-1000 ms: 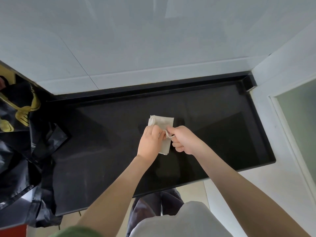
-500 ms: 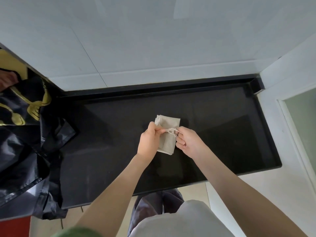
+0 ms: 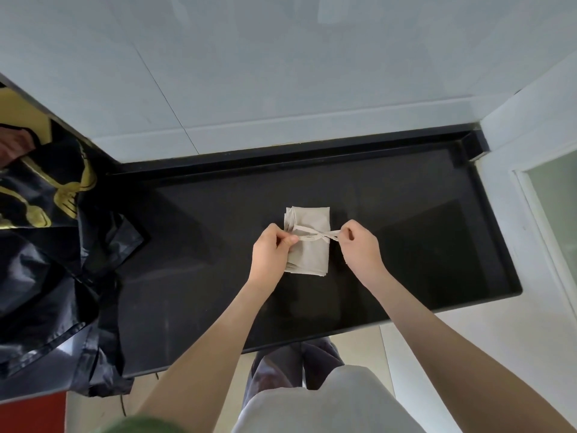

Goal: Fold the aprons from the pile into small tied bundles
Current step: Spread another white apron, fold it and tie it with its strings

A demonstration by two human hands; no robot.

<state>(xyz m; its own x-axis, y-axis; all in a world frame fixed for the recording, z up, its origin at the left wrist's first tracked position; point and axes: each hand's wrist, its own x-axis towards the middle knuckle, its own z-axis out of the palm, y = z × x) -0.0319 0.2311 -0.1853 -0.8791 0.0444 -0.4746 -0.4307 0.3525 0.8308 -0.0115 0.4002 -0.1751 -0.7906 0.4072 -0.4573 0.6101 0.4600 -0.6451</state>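
Folded tan apron (image 3: 310, 257) lying flat in the middle of the black counter (image 3: 421, 239). Thin strap (image 3: 313, 236) wrapped across the top part, crossed in a knot near the right edge. Left grip (image 3: 270, 255) pinching one strap end at the left edge of the bundle. Right grip (image 3: 360, 250) pinching the other end just past the right edge. Probably the pulling-tight part of the knot.

Things to watch for:

- Pull harder on one side and maybe drag the bundle sideways, with nothing pressing it down.
- Pull too softly and end up with a loose knot, likely to fall open when lifted.
- Let a thin end slip out of a pinch and lose the knot.
- Strap sitting high, not in the middle, so maybe floppy bottom layers.

Pile of black aprons (image 3: 46, 260) at the far left, well apart from the bundle.
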